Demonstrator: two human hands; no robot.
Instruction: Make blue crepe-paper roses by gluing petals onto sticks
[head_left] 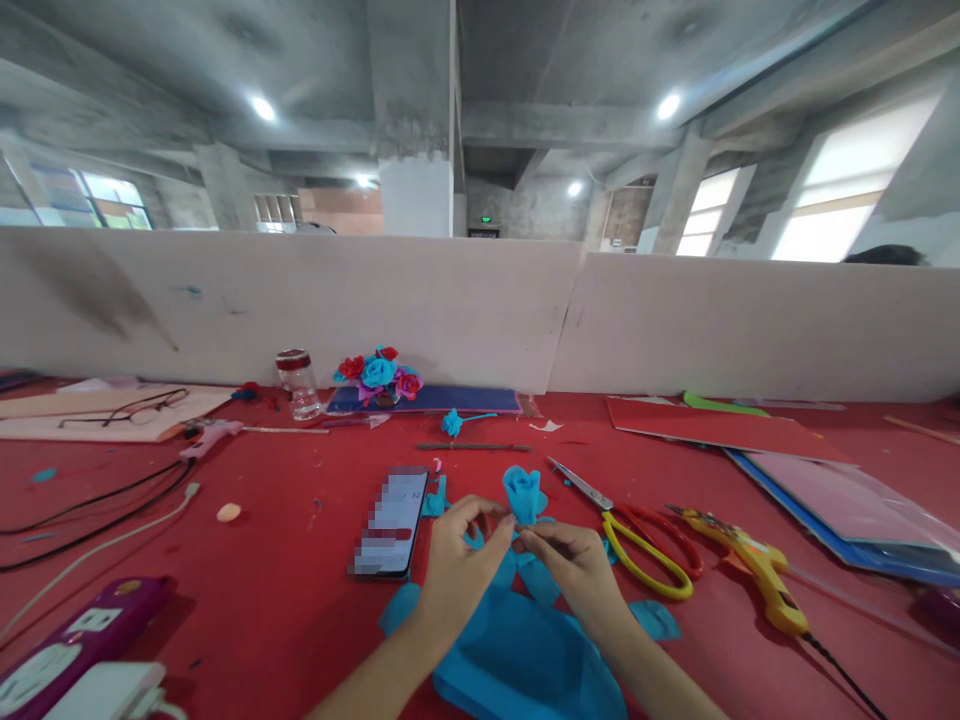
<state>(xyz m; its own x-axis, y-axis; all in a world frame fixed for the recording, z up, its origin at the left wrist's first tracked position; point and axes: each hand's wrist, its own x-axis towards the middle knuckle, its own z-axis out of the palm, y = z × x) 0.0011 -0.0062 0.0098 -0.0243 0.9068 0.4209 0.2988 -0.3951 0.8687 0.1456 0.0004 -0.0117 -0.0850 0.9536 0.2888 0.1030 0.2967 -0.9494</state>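
A blue paper flower (523, 492) stands upright between my hands, its petals curled round a centre. My left hand (466, 548) pinches it low down with thumb and forefinger. From the other side my right hand (574, 565) closes its fingertips on the flower's base. What lies exactly between the fingertips is too small to tell. Under both hands is a stack of blue crepe paper (525, 655). Loose blue petals (538, 578) lie around it, some partly covered by my hands.
Right of my hands lie scissors (645, 550) and a yellow glue gun (757, 570). A phone (390, 525) lies to the left. Farther back are a thin stick (472, 447), a small blue flower (452, 423), a flower arrangement (379, 375) and a glass jar (300, 388). A power strip (82, 635) occupies the left front.
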